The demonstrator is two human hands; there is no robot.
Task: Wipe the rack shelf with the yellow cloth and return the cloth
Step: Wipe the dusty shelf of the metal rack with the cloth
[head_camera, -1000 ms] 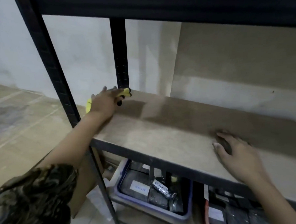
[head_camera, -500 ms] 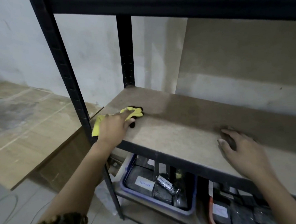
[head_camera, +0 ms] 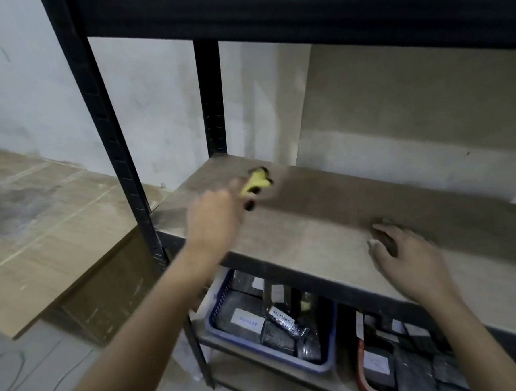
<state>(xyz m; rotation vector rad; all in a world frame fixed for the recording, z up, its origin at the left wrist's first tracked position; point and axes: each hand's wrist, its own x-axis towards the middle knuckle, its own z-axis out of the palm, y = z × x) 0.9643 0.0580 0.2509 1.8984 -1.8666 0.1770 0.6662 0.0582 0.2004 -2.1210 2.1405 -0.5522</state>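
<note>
left hand [head_camera: 214, 218] grips the yellow cloth [head_camera: 255, 182] on the rack shelf [head_camera: 327, 230], near its left rear post; right hand [head_camera: 409, 257] rests flat, fingers spread. below the shelf, a blue tray [head_camera: 328, 362] holds bagged, labelled items.

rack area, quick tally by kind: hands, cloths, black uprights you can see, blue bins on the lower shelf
hands: 2, left hand holding the yellow cloth, right hand resting flat on the rack shelf
cloths: 1
black uprights: 2, front upright and back upright
blue bins: 1, blue bin
total: 6
</note>
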